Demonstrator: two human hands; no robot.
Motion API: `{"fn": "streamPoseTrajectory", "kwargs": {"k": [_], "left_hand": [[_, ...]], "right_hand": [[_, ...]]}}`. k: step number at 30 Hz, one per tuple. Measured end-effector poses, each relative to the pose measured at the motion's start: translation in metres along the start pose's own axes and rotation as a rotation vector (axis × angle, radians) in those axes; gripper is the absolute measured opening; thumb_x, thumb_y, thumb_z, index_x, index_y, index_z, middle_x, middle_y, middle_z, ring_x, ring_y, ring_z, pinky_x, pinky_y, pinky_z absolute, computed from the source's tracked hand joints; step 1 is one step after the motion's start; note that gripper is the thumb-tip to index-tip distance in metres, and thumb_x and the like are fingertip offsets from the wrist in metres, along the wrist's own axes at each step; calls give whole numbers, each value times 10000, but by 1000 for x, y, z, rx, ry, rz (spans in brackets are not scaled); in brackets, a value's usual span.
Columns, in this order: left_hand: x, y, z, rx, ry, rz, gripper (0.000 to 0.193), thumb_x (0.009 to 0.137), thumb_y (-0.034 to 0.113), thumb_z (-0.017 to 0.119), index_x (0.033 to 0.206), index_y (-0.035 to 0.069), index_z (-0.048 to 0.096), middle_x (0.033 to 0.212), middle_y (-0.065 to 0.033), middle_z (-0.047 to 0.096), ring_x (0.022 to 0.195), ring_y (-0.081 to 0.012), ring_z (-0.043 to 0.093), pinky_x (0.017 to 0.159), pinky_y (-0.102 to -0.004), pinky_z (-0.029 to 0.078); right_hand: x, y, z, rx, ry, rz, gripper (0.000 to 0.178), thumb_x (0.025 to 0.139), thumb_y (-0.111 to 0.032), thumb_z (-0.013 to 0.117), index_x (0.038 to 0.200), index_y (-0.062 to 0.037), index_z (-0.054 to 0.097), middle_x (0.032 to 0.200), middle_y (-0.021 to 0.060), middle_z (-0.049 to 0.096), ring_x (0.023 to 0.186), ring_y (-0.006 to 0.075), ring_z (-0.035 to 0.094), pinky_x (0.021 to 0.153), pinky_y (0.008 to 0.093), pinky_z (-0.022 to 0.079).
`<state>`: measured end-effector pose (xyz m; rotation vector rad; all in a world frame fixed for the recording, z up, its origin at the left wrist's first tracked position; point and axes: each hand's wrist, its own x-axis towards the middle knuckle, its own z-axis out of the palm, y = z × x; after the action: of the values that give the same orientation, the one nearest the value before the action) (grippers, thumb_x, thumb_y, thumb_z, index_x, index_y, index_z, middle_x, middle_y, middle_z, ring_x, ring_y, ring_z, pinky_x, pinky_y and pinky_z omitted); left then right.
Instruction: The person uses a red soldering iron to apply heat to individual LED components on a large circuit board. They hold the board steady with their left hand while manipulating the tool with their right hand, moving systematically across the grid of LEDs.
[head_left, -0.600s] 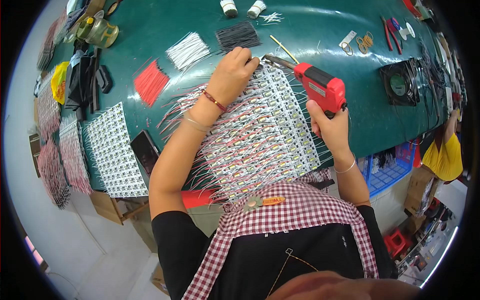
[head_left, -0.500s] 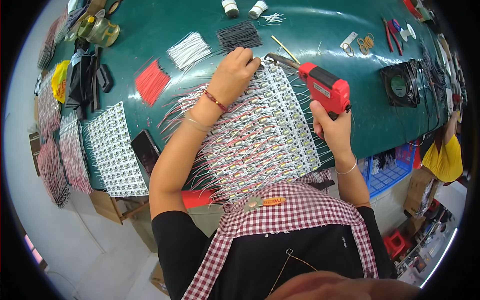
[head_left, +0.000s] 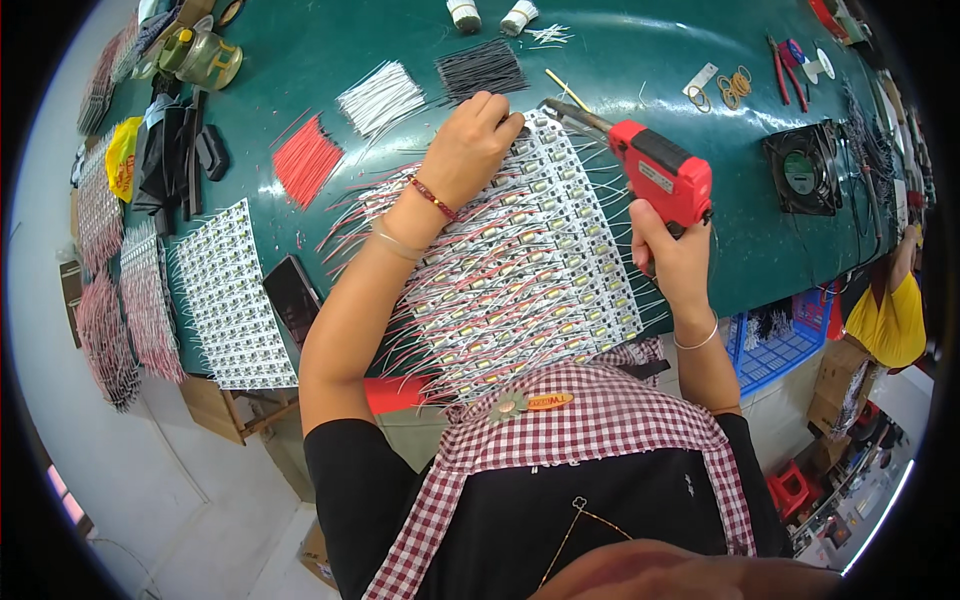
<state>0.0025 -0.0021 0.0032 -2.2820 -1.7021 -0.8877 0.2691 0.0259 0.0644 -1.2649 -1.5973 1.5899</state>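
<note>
A panel of small white circuit boards [head_left: 570, 230] lies before me, with red and white wires fanning off its left side. My left hand [head_left: 468, 140] is closed in a pinch over the panel's far edge; whatever sits between its fingertips is hidden. In my right hand [head_left: 672, 250] is a red and black soldering gun [head_left: 662, 172], fingers wrapped round its grip. Its metal tip points left, near the panel's far corner and a little right of my left fingertips. Beyond my left hand lie piles of black wires [head_left: 480, 70], white wires [head_left: 380, 98] and red wires [head_left: 306, 162].
A second board panel [head_left: 230, 300] and a phone [head_left: 292, 298] lie left. On the right are a black fan [head_left: 802, 168], red-handled pliers [head_left: 788, 75] and rubber bands [head_left: 737, 88]. A yellow stick [head_left: 568, 90] lies beyond the gun tip. Another person's yellow garment [head_left: 888, 320] shows far right.
The soldering gun and my right hand have shifted slightly to the right, the tip drawing away from my left fingers. My left hand keeps its pinch in nearly the same place.
</note>
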Motion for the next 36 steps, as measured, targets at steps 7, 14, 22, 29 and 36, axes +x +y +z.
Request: {"fn": "streamPoseTrajectory", "kwargs": {"k": [7, 14, 22, 29, 36], "left_hand": [[0, -1, 0, 12, -13, 12, 239, 700, -47, 609, 925, 19, 655, 846, -80, 529, 807, -242, 542, 720, -341, 488], [3, 2, -10, 66, 133, 40, 292, 688, -41, 628, 971, 17, 667, 848, -83, 540, 794, -244, 541, 708, -337, 475], [-4, 17, -4, -77, -6, -21, 291, 696, -44, 631, 970, 32, 693, 806, -81, 511, 764, -240, 538, 679, -344, 474], [-4, 17, -1, -43, -29, 0, 267, 700, -53, 621, 945, 28, 691, 802, -79, 503, 764, -237, 534, 685, -345, 470], [-2, 17, -2, -59, -31, 2, 254, 702, -54, 614, 934, 22, 685, 808, -82, 501, 771, -240, 527, 696, -348, 467]], "right_hand": [[-3, -8, -8, 196, 1, -50, 228, 922, -149, 664, 1062, 25, 621, 594, -17, 555, 442, 43, 495, 408, 205, 385], [-11, -6, -14, 240, -12, -70, 226, 929, -129, 643, 1080, 37, 611, 605, -9, 558, 448, 48, 502, 415, 206, 397], [-17, 4, -16, 121, -57, 31, 190, 920, -175, 657, 931, 6, 599, 558, -13, 537, 435, 52, 492, 411, 209, 382], [-15, 3, -9, 83, -37, 20, 215, 900, -217, 706, 852, -18, 642, 547, -29, 546, 442, 41, 494, 414, 210, 376], [-16, 7, -10, -42, -69, 42, 208, 890, -207, 711, 844, -13, 650, 547, -34, 543, 447, 43, 484, 431, 226, 386]]}}
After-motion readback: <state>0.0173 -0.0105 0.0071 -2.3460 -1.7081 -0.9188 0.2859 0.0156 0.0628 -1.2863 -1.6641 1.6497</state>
